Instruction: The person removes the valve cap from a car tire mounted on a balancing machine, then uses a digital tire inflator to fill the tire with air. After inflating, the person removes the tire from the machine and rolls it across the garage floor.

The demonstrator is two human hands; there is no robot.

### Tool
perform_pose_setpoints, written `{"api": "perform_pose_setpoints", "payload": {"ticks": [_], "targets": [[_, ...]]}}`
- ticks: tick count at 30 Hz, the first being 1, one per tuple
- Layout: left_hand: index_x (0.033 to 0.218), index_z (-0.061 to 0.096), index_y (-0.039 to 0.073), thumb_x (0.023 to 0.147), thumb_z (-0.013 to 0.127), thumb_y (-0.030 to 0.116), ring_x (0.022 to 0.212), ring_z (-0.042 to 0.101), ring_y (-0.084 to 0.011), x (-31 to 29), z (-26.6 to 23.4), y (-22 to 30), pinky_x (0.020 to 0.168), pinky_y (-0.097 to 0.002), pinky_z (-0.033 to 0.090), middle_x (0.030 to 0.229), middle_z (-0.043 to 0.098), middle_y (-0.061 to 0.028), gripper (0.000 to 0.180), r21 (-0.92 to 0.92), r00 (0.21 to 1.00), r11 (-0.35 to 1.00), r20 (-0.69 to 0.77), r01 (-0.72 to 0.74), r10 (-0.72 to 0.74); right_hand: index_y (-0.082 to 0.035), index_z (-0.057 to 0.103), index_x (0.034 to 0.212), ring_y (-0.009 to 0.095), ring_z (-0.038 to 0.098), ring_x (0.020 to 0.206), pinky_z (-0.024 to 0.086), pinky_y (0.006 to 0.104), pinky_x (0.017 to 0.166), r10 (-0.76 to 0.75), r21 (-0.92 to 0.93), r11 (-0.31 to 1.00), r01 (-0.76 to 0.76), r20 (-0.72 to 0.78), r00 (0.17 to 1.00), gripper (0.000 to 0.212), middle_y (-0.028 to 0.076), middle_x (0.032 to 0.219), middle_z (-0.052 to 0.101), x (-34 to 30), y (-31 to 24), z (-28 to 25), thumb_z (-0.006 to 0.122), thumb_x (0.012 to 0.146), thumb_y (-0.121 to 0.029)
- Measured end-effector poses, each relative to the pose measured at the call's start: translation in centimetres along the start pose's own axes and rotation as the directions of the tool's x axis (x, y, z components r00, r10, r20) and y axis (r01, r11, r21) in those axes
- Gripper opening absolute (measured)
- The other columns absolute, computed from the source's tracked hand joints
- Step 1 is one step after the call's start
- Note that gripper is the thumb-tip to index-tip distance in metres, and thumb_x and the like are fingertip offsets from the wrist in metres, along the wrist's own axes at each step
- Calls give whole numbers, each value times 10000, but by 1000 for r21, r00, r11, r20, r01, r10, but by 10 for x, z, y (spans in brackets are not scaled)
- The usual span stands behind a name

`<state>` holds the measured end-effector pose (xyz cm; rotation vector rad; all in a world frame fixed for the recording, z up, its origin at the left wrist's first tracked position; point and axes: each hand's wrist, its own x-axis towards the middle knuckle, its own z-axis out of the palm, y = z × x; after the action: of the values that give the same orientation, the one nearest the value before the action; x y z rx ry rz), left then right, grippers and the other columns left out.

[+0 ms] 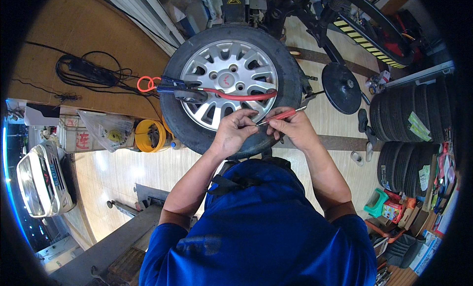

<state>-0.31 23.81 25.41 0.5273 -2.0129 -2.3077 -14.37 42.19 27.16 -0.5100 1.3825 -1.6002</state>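
Observation:
In front of me a tyre [172,116] is fitted on a silver alloy wheel [209,79], its face turned up toward me. Over the wheel's near edge, my right hand [298,131] is closed around a slim tool with a red handle [289,114] and a thin shaft. My left hand [234,133] pinches at the tool's tip, and whatever small part lies between its fingers is too small to name. Across the wheel lies a red hose [241,96], joined to a dark blue tool [171,85] with a red ring at its end.
Left of the wheel are a coiled black cable [93,71] on cardboard and a yellow bucket [150,135]. A round black disc [341,88] on a machine arm stands to the right. Farther right, tyres [406,111] are stacked beside a green plastic stool [377,202].

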Motion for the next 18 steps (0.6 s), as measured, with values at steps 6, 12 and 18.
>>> {"api": "perform_pose_setpoints", "payload": {"ticks": [6,12,18], "targets": [[1355,552,-57,938,697,-47,881,712,-153,4,-1,-3,814,-284,568,913,726,-93,442,-35,998,998,35,53,-52,2,664,1157,131,703,760,513,242,564,7,45,999,-8,11,1000,217,63,881,716,1,13,0,695,1013,-157],[1380,499,-92,932,733,9,892,718,-186,18,0,-22,817,-307,575,952,728,-137,515,-90,984,986,121,138,-127,-14,653,1152,102,646,669,478,235,539,13,-39,999,-14,-32,999,193,57,831,694,-8,32,-7,646,1045,-174],[1403,521,-77,878,806,89,997,737,-286,51,6,-58,888,-373,587,1124,724,-208,620,154,986,981,101,116,-132,-36,674,1141,76,601,620,465,226,542,-72,-100,994,52,-212,975,166,26,780,662,-24,46,-16,612,1057,-165]]}}
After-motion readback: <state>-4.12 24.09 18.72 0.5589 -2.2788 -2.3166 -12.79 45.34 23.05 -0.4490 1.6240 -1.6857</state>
